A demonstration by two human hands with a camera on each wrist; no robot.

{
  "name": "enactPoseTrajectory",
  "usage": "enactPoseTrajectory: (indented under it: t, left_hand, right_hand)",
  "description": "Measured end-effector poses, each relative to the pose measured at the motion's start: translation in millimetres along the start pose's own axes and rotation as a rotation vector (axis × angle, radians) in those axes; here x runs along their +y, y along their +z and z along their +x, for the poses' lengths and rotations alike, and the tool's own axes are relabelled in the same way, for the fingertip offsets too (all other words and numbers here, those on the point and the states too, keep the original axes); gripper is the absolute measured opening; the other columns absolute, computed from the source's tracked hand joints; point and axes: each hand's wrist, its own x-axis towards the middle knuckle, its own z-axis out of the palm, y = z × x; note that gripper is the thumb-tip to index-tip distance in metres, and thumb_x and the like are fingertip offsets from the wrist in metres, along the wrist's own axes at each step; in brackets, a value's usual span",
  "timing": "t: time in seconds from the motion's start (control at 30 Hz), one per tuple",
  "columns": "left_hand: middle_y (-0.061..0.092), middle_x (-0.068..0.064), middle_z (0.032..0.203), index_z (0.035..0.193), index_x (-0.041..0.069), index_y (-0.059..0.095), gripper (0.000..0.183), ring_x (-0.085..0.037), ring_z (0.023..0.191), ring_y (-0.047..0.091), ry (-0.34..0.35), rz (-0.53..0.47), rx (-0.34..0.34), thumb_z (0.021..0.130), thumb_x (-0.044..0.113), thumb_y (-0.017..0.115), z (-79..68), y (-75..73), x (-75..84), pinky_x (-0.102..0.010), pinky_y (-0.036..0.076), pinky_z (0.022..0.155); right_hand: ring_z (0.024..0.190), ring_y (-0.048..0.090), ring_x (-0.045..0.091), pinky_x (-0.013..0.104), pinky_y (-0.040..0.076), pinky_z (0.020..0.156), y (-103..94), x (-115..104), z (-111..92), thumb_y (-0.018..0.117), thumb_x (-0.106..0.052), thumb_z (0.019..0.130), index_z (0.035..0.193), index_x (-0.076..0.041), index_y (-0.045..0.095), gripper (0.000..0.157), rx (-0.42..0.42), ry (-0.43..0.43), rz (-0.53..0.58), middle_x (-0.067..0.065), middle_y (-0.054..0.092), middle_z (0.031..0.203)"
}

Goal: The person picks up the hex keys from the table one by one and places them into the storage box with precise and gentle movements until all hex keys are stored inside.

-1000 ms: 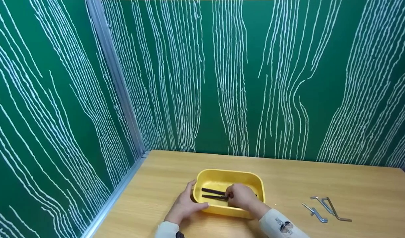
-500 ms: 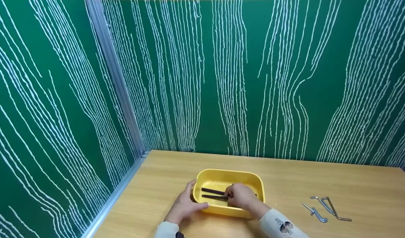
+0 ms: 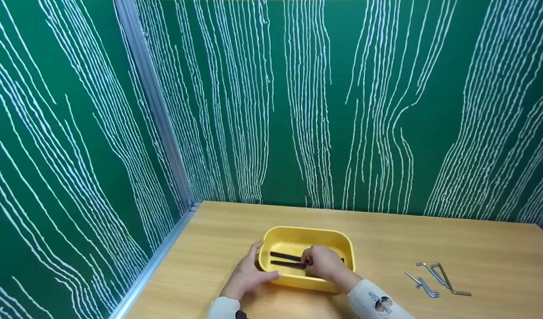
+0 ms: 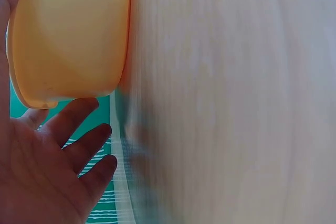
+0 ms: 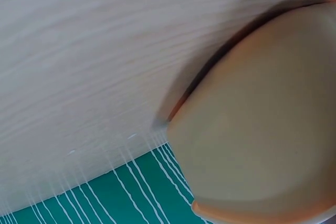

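Note:
A yellow plastic tub [image 3: 309, 282] stands on the wooden table. My left hand [image 3: 249, 273] holds its left end, thumb over the near rim and fingers against the outside; the left wrist view shows the thumb at the rim and the other fingers spread by the wall of the tub [image 4: 73, 30]. Inside lie two slim dark rods [image 3: 285, 256], side by side. My right hand [image 3: 323, 264] reaches into the tub with curled fingers and pinches the rods near their middle, hiding part of them. In the right wrist view only the tub's outer wall [image 5: 257, 124] shows, not the hand.
Several bent silver metal pieces [image 3: 440, 277], one with a screw thread, lie on the table [image 3: 386, 239] to the right of the tub. Green walls [image 3: 342, 133] with white wavy lines stand behind and to the left, joined by a grey metal post [image 3: 158, 97].

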Motion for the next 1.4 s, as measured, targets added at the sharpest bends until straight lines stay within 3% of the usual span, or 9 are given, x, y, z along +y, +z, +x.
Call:
enactPoseTrajectory:
  t: [0.4, 0.57, 0.73, 0.87, 1.17, 1.4]
  left_hand:
    - [0.047, -0.003, 0.128, 0.133, 0.038, 0.024, 0.101, -0.020, 0.117, 0.042, -0.016, -0.013, -0.002, 0.049, 0.052, 0.078, -0.2, -1.7, 1.1, -0.047, 0.028, 0.099]
    - [0.050, -0.001, 0.125, 0.133, 0.037, 0.024, 0.100, -0.018, 0.116, 0.044, 0.012, -0.012, -0.004, 0.050, 0.050, 0.078, -0.4, -1.8, 1.1, -0.045, 0.028, 0.099]
    - [0.050, -0.001, 0.125, 0.134, 0.035, 0.024, 0.100, -0.019, 0.115, 0.044, 0.032, -0.010, -0.002, 0.051, 0.050, 0.078, -0.7, -1.0, 2.2, -0.045, 0.028, 0.100]
    - [0.049, -0.001, 0.126, 0.134, 0.035, 0.024, 0.101, -0.019, 0.116, 0.043, 0.026, -0.008, 0.000, 0.050, 0.051, 0.078, -0.9, -0.1, 2.7, -0.046, 0.027, 0.100]
    - [0.047, -0.001, 0.127, 0.133, 0.037, 0.024, 0.099, -0.019, 0.117, 0.042, 0.009, -0.006, 0.004, 0.050, 0.050, 0.078, -0.3, 0.3, 0.2, -0.047, 0.027, 0.099]
    - [0.047, -0.003, 0.128, 0.133, 0.037, 0.024, 0.103, -0.020, 0.117, 0.042, 0.018, -0.003, 0.008, 0.046, 0.055, 0.077, -1.3, 1.1, -1.9, -0.048, 0.026, 0.100]
  right_hand:
    - [0.064, 0.046, 0.010, 0.029, 0.039, 0.059, -2.2, -3, 1, 0.070, -0.013, 0.066, 0.076, -0.024, 0.066, 0.015, -0.030, 0.030, 0.005, -0.008, 0.054, 0.072]
    - [0.062, 0.045, 0.009, 0.027, 0.038, 0.057, -2.9, -3, 1, 0.068, -0.013, 0.067, 0.074, -0.023, 0.065, 0.013, -0.011, 0.006, 0.006, -0.009, 0.054, 0.068]
    - [0.057, 0.045, 0.008, 0.024, 0.035, 0.051, -3.1, -3, 1, 0.067, -0.025, 0.070, 0.074, -0.023, 0.063, 0.006, 0.010, 0.006, 0.024, -0.010, 0.053, 0.063]
    - [0.055, 0.045, 0.009, 0.024, 0.035, 0.049, -4.1, -4, 1, 0.066, -0.034, 0.071, 0.077, -0.024, 0.062, 0.012, 0.009, 0.031, 0.030, -0.009, 0.052, 0.063]
    - [0.055, 0.047, 0.009, 0.025, 0.035, 0.048, -10.9, -9, -2, 0.063, -0.034, 0.072, 0.083, -0.022, 0.063, 0.017, 0.018, 0.051, 0.040, -0.009, 0.053, 0.064]
    - [0.066, 0.050, 0.010, 0.028, 0.039, 0.055, -21.6, -12, -4, 0.064, -0.036, 0.071, 0.091, -0.022, 0.065, 0.025, 0.028, 0.072, 0.027, -0.006, 0.057, 0.076]
